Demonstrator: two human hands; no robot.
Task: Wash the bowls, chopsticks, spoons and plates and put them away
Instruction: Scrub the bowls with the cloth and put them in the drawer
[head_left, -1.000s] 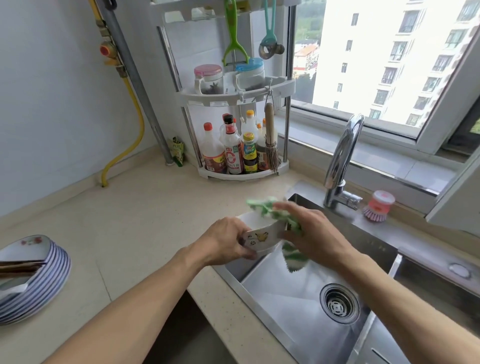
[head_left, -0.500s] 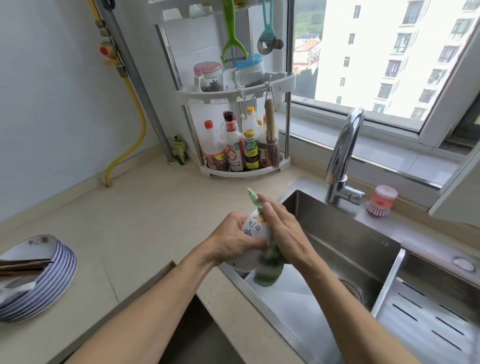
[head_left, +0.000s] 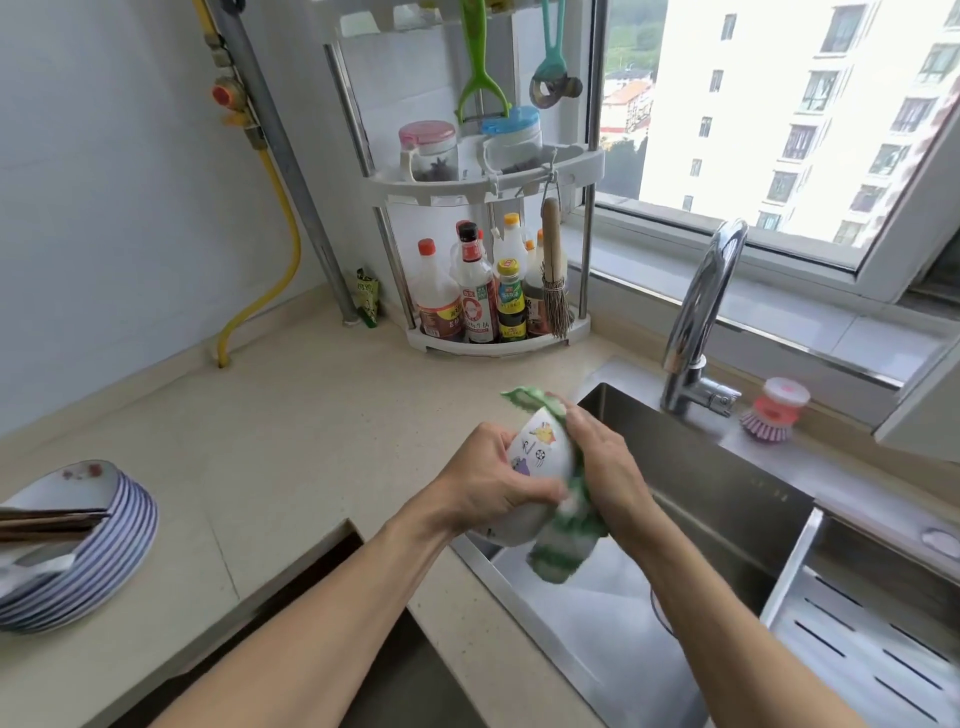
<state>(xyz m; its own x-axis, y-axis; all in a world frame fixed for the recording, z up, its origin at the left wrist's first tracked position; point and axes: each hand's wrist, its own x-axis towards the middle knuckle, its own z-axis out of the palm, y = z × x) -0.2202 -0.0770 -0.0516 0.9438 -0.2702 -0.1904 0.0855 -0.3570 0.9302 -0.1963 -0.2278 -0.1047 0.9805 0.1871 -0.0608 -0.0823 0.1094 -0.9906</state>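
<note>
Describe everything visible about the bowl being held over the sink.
The bowl is white, glossy like ceramic, with small cartoon prints on its outer wall. It is tipped on its side above the sink's left edge. The left hand grips it; the right hand presses a green cloth against it. Its inside is hidden.

A white bowl (head_left: 537, 457) with small printed pictures is held on its side over the near-left corner of the sink (head_left: 727, 499) by the left hand (head_left: 493, 483). A green cloth (head_left: 563, 540) is pressed against the bowl by the right hand (head_left: 608, 467). A stack of striped plates (head_left: 104, 551) with chopsticks (head_left: 47, 522) laid across is seen at the surface's (head_left: 291, 431) left edge.
</note>
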